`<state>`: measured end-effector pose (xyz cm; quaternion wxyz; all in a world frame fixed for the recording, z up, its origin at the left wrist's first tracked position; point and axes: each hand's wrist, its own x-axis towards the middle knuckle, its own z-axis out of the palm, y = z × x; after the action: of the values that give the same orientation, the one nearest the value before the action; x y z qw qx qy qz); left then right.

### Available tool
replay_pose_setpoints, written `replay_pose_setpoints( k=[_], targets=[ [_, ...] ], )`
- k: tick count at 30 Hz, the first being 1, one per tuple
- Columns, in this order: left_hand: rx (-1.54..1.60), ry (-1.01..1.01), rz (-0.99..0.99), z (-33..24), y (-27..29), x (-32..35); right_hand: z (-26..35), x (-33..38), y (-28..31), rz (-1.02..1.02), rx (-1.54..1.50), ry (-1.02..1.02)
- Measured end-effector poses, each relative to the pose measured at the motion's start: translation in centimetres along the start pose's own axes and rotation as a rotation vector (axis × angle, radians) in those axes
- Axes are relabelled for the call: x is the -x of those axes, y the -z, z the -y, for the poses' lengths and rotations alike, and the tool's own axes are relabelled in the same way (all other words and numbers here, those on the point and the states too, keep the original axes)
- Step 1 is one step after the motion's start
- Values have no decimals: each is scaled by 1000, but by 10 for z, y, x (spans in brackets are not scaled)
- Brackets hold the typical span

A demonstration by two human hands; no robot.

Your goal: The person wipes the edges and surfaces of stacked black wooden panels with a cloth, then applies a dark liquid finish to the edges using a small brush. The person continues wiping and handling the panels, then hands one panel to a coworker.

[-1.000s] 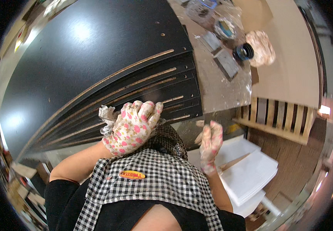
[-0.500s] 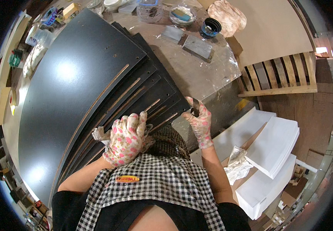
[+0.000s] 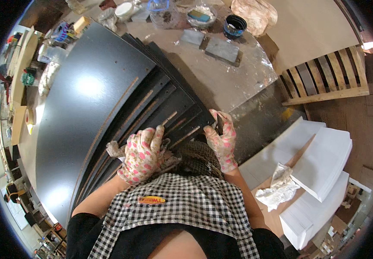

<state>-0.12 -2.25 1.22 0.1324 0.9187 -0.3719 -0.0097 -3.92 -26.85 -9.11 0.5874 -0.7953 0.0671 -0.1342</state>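
Black curved panels [image 3: 83, 103] lie fanned in a stack in front of me, each with a bare brown slot near its edge. My left hand [image 3: 141, 155], in a pink-spotted glove, is closed on a crumpled, stained rag [image 3: 168, 159] and rests on the nearer panels. My right hand [image 3: 221, 140], gloved alike, is at the near right corner of the lowest visible panel. Its thumb and fingers pinch a small, dark, flat piece [image 3: 214, 124] against that corner. The fingers hide most of this piece, so its kind is unclear.
Two grey blocks [image 3: 222, 51], a black-rimmed cup [image 3: 234, 26] and plastic tubs [image 3: 164, 13] stand on the stained table [image 3: 249, 82]. At right are stacked white curved pieces [image 3: 322, 159], a white cloth [image 3: 277, 187] and a slatted wooden pallet [image 3: 324, 75].
The whole view has shifted slightly. My right fingers have closed in around the dark piece at the panel corner, so less of it shows. My left hand stays on the rag.
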Motion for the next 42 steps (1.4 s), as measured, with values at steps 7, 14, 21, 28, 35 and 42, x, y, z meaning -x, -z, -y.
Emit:
replay_pose_setpoints(
  k=[7, 14, 21, 28, 35, 42],
  targets=[
    [355, 281, -43, 36, 94, -39, -2, 1, -5, -4, -245, -57],
    [529, 491, -435, 301, 146, -62, -7, 0, -2, 12, -258, -42],
    [850, 607, -195, 422, 110, -54, -6, -3, 1, 35, -239, -27],
    [1038, 512, -187, 372, 90, -54, -10, -10, 8, 91, -131, 14],
    [1144, 452, -153, 330, 75, -56, -11, -29, 22, 260, -54, 77],
    [1194, 414, -123, 305, 69, -65, -14, -48, 30, 362, -39, 134]
  ],
)
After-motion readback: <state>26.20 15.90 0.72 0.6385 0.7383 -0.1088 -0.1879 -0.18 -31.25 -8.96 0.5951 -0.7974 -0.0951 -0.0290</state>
